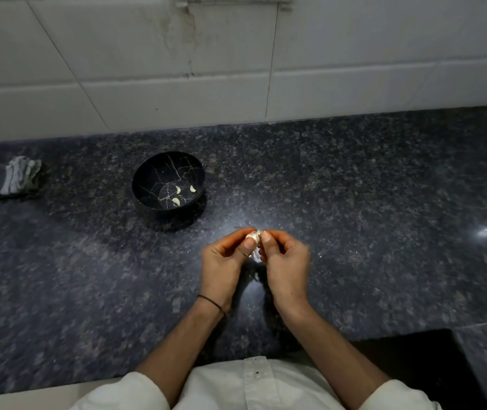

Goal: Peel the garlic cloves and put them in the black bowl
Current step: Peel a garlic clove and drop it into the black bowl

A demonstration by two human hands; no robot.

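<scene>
**Garlic pinched between both hands, three cloves in the bowl**

While both hands meet over the middle of the dark speckled counter (354,187), I see a small white piece of garlic (254,235) caught between their fingertips. My left hand (224,261) closes on it from the left, thumb laid along its near face, and my right hand (288,260) closes on it from the right, thumb tip pressed to its top edge. Both grips are shut tight on the garlic, held just above the stone. A pale papery bit shows below the fingers in the gap between the palms; I cannot tell whether it is loose skin or part of the piece. A thin dark band (211,303) circles my left wrist, and white sleeves (135,395) frame the bottom of the view.

The black bowl (150,173) stands up and to the left of my hands, near them but apart, with pale vein lines across its inside. Three peeled cloves (177,201) lie on its floor, toward the right side, each separate from the others.

Far left on the counter, well apart from the bowl, sits a folded striped cloth (11,179). White wall tiles (147,69) rise behind the counter.
</scene>
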